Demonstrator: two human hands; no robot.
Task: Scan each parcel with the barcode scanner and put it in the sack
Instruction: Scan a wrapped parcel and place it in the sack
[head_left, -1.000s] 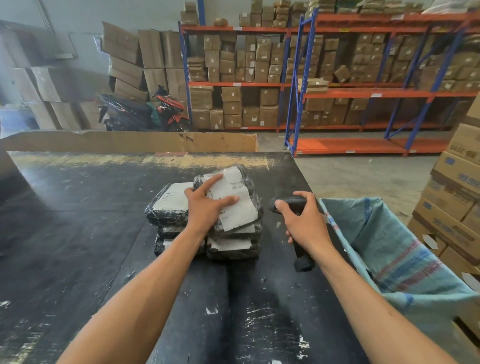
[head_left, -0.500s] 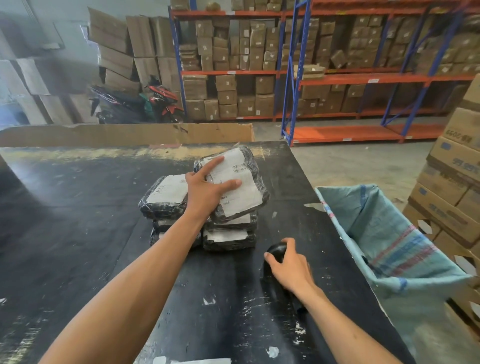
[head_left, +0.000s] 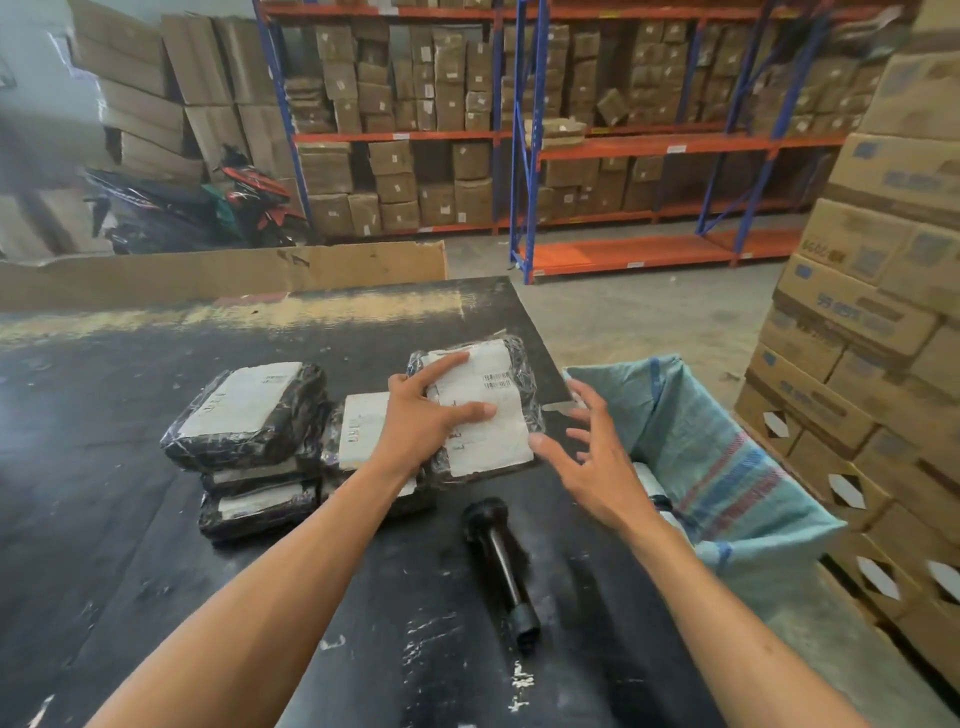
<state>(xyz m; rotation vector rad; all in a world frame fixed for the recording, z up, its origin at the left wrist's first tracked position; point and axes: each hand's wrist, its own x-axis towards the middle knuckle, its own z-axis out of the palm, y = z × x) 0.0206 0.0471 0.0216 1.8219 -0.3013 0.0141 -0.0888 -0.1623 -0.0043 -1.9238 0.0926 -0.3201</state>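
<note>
Parcel (head_left: 480, 410) in black wrap with a white label is up near the right edge of the black table (head_left: 130, 519), tilted a bit, barcode side facing up. Left hand (head_left: 421, 415) has it gripped from its left side, fingers over the label and thumb across the lower part. Right hand (head_left: 592, 457) is just beside the parcel's right edge with fingers spread and relaxed, holding nothing, can't tell if the thumb tip actually touches the wrap.

Barcode scanner (head_left: 501, 561) is lying flat on the table, closer to the near edge, right between the two forearms, nobody touching it.

Rest of the parcels (head_left: 249, 415) sit in two stacks left of the held one, toward the middle of the table, one stack partly hidden under the left wrist.

Sack (head_left: 727, 467) is the blue-green woven one hanging open off the table's right edge, something pale visible inside. Stacked cartons (head_left: 883, 312) just past it on the right, shelving (head_left: 519, 145) full of boxes at the back.
</note>
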